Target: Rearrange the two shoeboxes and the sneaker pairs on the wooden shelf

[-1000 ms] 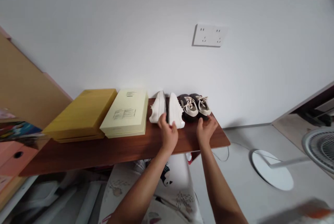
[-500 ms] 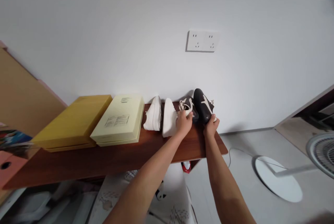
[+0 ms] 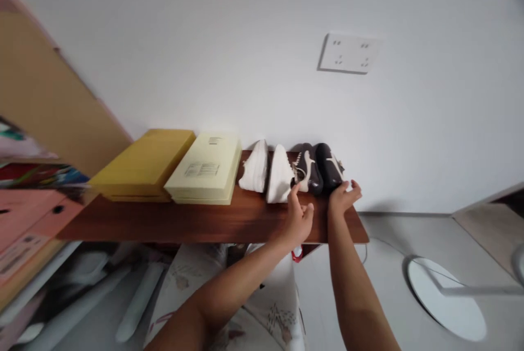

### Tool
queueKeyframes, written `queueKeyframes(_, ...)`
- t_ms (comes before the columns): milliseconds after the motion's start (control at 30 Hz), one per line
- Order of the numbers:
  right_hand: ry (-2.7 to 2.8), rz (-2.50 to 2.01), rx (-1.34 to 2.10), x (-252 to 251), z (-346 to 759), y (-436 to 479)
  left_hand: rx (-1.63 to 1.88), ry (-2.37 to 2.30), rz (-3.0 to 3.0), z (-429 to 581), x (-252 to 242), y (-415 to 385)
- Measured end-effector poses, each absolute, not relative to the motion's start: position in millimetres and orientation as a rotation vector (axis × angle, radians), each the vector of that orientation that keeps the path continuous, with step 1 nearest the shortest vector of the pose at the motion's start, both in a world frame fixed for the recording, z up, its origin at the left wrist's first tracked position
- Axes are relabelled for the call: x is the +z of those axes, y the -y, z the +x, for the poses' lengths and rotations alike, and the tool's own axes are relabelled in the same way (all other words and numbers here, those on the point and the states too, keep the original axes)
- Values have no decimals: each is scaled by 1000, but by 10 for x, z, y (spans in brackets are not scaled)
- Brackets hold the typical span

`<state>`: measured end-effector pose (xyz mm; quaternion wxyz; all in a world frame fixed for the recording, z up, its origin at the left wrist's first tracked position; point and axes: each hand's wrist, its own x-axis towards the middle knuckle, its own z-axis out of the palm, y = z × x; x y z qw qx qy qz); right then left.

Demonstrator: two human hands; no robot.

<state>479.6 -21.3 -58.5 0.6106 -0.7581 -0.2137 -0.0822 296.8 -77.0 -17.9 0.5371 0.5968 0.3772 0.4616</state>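
Two black shoes with cream trim stand side by side near the right end of a brown wooden tabletop (image 3: 196,225). My left hand (image 3: 299,217), fingers apart and holding nothing, is just in front of the left black shoe (image 3: 308,168). At the near end of the right black shoe (image 3: 328,165) is my right hand (image 3: 344,197), its fingers spread; whether it still touches the shoe I cannot tell. To their left, a pair of white shoes rests on the wood: one white shoe (image 3: 254,168) and another white shoe (image 3: 280,173), soles turned partly sideways.
Left of the shoes lie a pale yellow box (image 3: 204,168) and a darker yellow box (image 3: 143,162). A pink box (image 3: 36,225) is at the far left. White sockets (image 3: 347,53) are on the wall. A round white fan base (image 3: 446,299) stands on the floor at right.
The right black shoe, tilted and held before, now stands beside its mate. My left hand has let go and drawn back toward me. The view has shifted left.
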Motion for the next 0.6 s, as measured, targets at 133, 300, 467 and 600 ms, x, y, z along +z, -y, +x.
queueKeyframes(133, 439, -1684, -253, -671, 4909, 218, 1080, -936, 1643, 2040, -134, 1016)
queueKeyframes(300, 410, -1549, -267, -648, 4840, 368, 1060, -1068, 1811, 748, 200, 945)
queueKeyframes(467, 496, -1454, -201, -671, 4231, 905, 1259, -1321, 1777, -267, 415, 804)
queueKeyframes(600, 567, -1447, 8, -579, 3379, 1246, 1536, -1521, 1590, -775, 363, 652)
